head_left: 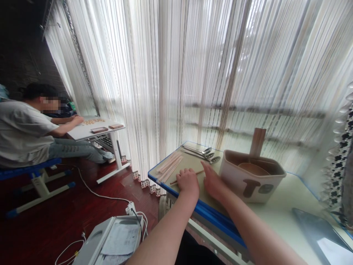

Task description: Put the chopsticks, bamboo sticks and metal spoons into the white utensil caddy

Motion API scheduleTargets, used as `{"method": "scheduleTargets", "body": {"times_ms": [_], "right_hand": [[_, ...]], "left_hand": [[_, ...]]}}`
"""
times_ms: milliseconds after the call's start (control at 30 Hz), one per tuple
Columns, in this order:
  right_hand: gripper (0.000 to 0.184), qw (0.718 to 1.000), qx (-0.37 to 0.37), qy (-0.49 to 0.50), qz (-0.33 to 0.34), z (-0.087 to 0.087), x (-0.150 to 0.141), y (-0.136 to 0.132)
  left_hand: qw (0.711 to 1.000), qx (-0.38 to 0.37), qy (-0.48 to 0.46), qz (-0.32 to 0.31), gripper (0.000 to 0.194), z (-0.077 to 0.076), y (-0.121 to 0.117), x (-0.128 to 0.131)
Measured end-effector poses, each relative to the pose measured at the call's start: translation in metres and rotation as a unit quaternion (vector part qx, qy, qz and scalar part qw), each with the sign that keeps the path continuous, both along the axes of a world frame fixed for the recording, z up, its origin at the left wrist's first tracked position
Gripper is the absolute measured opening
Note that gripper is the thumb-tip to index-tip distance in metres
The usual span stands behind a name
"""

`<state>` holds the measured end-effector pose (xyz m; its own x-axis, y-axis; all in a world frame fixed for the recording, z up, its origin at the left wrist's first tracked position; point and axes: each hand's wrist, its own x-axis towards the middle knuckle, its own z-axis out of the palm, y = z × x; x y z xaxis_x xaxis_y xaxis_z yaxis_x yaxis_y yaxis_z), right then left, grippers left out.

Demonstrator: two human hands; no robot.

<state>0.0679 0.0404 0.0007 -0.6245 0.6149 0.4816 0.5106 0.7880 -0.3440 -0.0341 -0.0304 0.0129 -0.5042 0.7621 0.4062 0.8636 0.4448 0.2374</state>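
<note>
My left hand (pixel 189 181) rests at the front of the table with its fingers curled over a thin brown chopstick (pixel 200 172), whose ends stick out on both sides. Beside it, my right hand (pixel 213 181) has its index finger stretched forward, close to the chopstick's right end; its other fingers are partly hidden. A bundle of pale wooden chopsticks (pixel 169 166) lies left of my hands. Beyond them are several metal spoons (pixel 201 151), some slotted. To the right stands a cream utensil holder (pixel 234 184) with a brown wooden handle (pixel 257 143) and a round brown bowl-like piece (pixel 253 169) inside.
A dark flat device (pixel 317 228) lies at the table's right. Sheer curtains (pixel 193 73) hang behind the table. On the floor at lower left are an open box with papers (pixel 122 235) and white cables (pixel 104 197). Another person (pixel 24 132) sits at a white table (pixel 82 135).
</note>
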Motion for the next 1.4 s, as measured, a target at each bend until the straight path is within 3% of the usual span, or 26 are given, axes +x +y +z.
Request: {"method": "scheduleTargets", "body": {"times_ms": [100, 233, 467, 633, 733, 800, 900, 1000, 1200, 1300, 1400], "right_hand": [[0.064, 0.997, -0.019, -0.056, -0.039, -0.004, -0.001, 0.002], [0.052, 0.993, 0.013, -0.111, -0.037, -0.004, -0.002, 0.002], [0.041, 0.992, 0.081, -0.099, -0.013, 0.007, -0.004, -0.002], [0.036, 0.99, 0.081, -0.107, -0.036, 0.022, 0.0, -0.012], [0.034, 0.991, 0.076, -0.1, -0.048, 0.028, 0.002, -0.017], [0.034, 0.992, 0.081, -0.082, -0.054, 0.029, 0.003, -0.017], [0.033, 0.992, 0.105, -0.043, -0.053, 0.026, 0.003, -0.012], [0.03, 0.991, 0.127, -0.018, -0.042, 0.022, 0.001, -0.007], [0.026, 0.995, 0.089, -0.009, -0.033, 0.019, -0.001, -0.004], [0.025, 0.996, 0.075, 0.006, -0.038, 0.018, -0.003, -0.004], [0.023, 0.996, 0.074, 0.012, -0.039, 0.019, -0.004, -0.005]], "left_hand": [[1.0, 0.018, -0.003, 0.002, 0.03, 0.0, 0.0, 0.0], [0.998, 0.047, 0.022, -0.032, 0.03, -0.001, -0.002, -0.002], [0.993, 0.074, 0.049, -0.08, 0.031, 0.003, -0.006, -0.002], [0.977, 0.146, 0.08, -0.131, 0.026, 0.006, -0.014, 0.001], [0.96, 0.242, 0.075, -0.123, 0.025, 0.004, -0.02, 0.005], [0.937, 0.329, 0.051, -0.105, 0.026, 0.002, -0.022, 0.005], [0.876, 0.47, -0.012, -0.104, 0.028, -0.001, -0.019, 0.0], [0.818, 0.548, -0.131, -0.116, 0.037, -0.003, -0.01, -0.007], [0.693, 0.579, -0.406, -0.138, 0.025, -0.003, 0.002, -0.018], [0.669, 0.576, -0.45, -0.134, 0.029, -0.001, 0.001, -0.019], [0.672, 0.543, -0.479, -0.157, 0.037, 0.0, -0.002, -0.019]]}}
